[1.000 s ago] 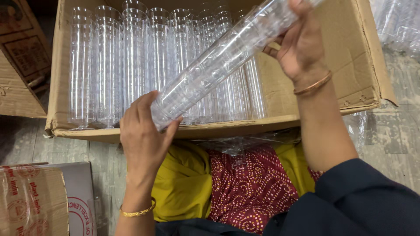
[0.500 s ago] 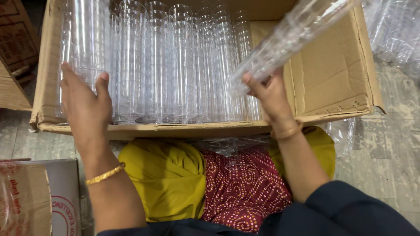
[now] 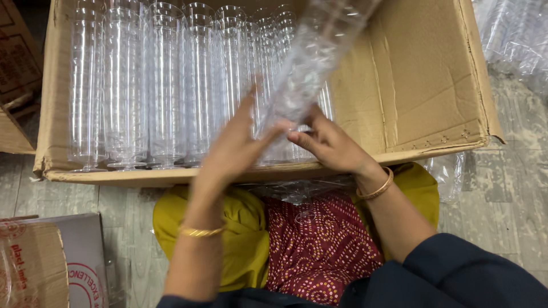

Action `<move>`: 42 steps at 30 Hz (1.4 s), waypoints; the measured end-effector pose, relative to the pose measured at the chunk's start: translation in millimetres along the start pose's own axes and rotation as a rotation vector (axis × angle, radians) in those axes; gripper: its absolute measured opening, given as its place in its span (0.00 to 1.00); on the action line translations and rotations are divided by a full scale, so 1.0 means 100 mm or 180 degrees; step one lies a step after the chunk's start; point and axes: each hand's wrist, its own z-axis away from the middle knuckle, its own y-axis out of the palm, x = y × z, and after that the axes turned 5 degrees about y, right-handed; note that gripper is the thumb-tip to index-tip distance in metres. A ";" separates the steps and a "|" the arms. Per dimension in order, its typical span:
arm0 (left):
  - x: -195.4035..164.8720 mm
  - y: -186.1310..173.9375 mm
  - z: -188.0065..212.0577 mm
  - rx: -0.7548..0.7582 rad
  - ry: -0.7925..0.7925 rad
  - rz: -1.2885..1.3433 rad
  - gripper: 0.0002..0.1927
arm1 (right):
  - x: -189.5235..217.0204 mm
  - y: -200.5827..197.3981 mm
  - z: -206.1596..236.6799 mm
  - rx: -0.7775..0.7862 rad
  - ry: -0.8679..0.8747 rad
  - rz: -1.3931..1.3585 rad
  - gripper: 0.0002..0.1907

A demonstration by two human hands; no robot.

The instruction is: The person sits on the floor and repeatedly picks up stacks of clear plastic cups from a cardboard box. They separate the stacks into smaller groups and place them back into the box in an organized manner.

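**Both hands on a stack of clear cups over the carton**

Nearest to me lay my lap – yellow cloth [image 3: 237, 239] to the left and red cloth with small pale dots [image 3: 319, 245] in the middle, with a dark blue sleeve [image 3: 474, 274] covering my right upper arm. A thin gold bangle [image 3: 200, 231] sat on my left wrist and a broader copper-coloured bangle [image 3: 378, 188] on my right.

Just beyond my knees, my left hand [image 3: 231, 154] was raised with the fingers held straight and close together, the palm pressed flat against the lower end of a long, tilted stack of clear plastic cups [image 3: 311, 68]. My right hand [image 3: 328, 145] curled around the same end from the other side, fingers bent, thumb and fingertips pinching the stack. The stack slanted up and away to the right, blurred, above the open brown cardboard carton [image 3: 434, 97].

Inside the carton, rows of clear plastic cup stacks [image 3: 148, 85] lay side by side and filled its left and middle part – the right part showed bare cardboard. The carton rested on a pale, worn floor [image 3: 514, 194]. Crumpled clear plastic wrapping [image 3: 514, 34] lay at the far right, and a printed cardboard box [image 3: 40, 268] stood at my near left.
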 end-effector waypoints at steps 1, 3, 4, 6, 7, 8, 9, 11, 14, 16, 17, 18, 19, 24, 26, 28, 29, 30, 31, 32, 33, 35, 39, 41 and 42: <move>-0.01 0.14 -0.07 0.0164 0.0250 0.0149 0.54 | 0.02 -0.03 0.01 0.0122 -0.0086 0.0149 0.36; 0.05 0.26 -0.15 0.0013 -0.0070 0.0439 0.52 | 0.02 -0.27 -0.04 0.0435 0.0914 0.0672 0.34; 0.09 0.29 -0.19 -0.0059 -0.0225 0.0585 0.52 | -0.01 -0.45 -0.09 0.0599 0.1412 0.0929 0.33; 0.15 0.33 -0.20 -0.0331 -0.0226 0.0817 0.49 | -0.16 -0.95 -0.36 0.0838 0.0993 0.1207 0.28; 0.18 0.33 -0.18 -0.0461 -0.0236 0.0922 0.47 | -0.32 -1.15 -0.53 0.0591 0.1232 0.1396 0.28; 0.20 0.33 -0.17 -0.0526 -0.0287 0.1004 0.48 | -0.52 -1.31 -0.71 0.0339 0.1466 0.1581 0.29; 0.22 0.32 -0.16 -0.0595 -0.0334 0.1087 0.48 | -0.76 -1.44 -0.91 0.0490 0.1849 0.2276 0.29; 0.26 0.29 -0.16 -0.0681 -0.0324 0.1214 0.47 | -1.27 -1.63 -1.14 0.0872 0.2582 0.3388 0.28; 0.31 0.23 -0.19 -0.0696 -0.0291 0.1398 0.44 | -2.00 -1.85 -1.24 0.1044 0.3318 0.3456 0.25; 0.33 0.20 -0.24 -0.0688 -0.0434 0.1579 0.42 | -2.40 -2.00 -1.39 0.0603 0.3338 0.3312 0.25; 0.33 0.19 -0.27 -0.0755 -0.0365 0.1485 0.42 | -2.56 -2.04 -1.46 0.0240 0.3099 0.3220 0.26; 0.34 0.18 -0.30 -0.0821 -0.0299 0.1387 0.43 | -2.67 -2.03 -1.55 -0.0158 0.2738 0.3210 0.24; 0.36 0.18 -0.34 -0.0883 -0.0233 0.1283 0.43 | -2.75 -1.98 -1.65 -0.0471 0.2658 0.3069 0.26; 0.43 0.15 -0.51 -0.0723 -0.0284 0.1241 0.44 | -2.85 -1.60 -2.10 -0.1226 0.3541 0.1699 0.38; 0.46 0.15 -0.57 -0.0659 -0.0301 0.1211 0.45 | -2.77 -1.50 -2.21 -0.1159 0.3774 0.1637 0.46; 0.48 0.16 -0.60 -0.0590 -0.0498 0.1304 0.46 | -2.73 -1.47 -2.27 -0.1075 0.3932 0.1636 0.48; 0.48 0.16 -0.61 -0.0577 -0.0577 0.1330 0.46 | -2.73 -1.51 -2.27 -0.1057 0.4017 0.1612 0.47; 0.48 0.17 -0.62 -0.0560 -0.0651 0.1365 0.46 | -2.75 -1.55 -2.26 -0.1045 0.4108 0.1594 0.46; 0.47 0.18 -0.61 -0.0540 -0.0721 0.1404 0.46 | -2.78 -1.61 -2.27 -0.0992 0.3938 0.1431 0.44; 0.46 0.20 -0.59 -0.0567 -0.0736 0.1413 0.46 | -2.80 -1.68 -2.27 -0.0938 0.3776 0.1263 0.43; 0.45 0.20 -0.58 -0.0593 -0.0744 0.1418 0.46 | -2.82 -1.75 -2.26 -0.0892 0.3607 0.1093 0.41; 0.43 0.20 -0.55 -0.0668 -0.0679 0.1384 0.45 | -2.77 -1.88 -2.26 -0.0631 0.3060 0.1393 0.36; 0.35 0.21 -0.40 -0.0792 -0.0497 0.1284 0.45 | -2.32 -2.06 -2.09 -0.0776 0.2534 0.1665 0.31; 0.31 0.21 -0.33 -0.0815 -0.0366 0.1301 0.46 | -1.86 -2.13 -1.98 -0.0953 0.1832 0.1467 0.29; 0.28 0.22 -0.28 -0.0808 -0.0291 0.1351 0.46 | -1.62 -2.15 -1.90 -0.0972 0.1495 0.1268 0.28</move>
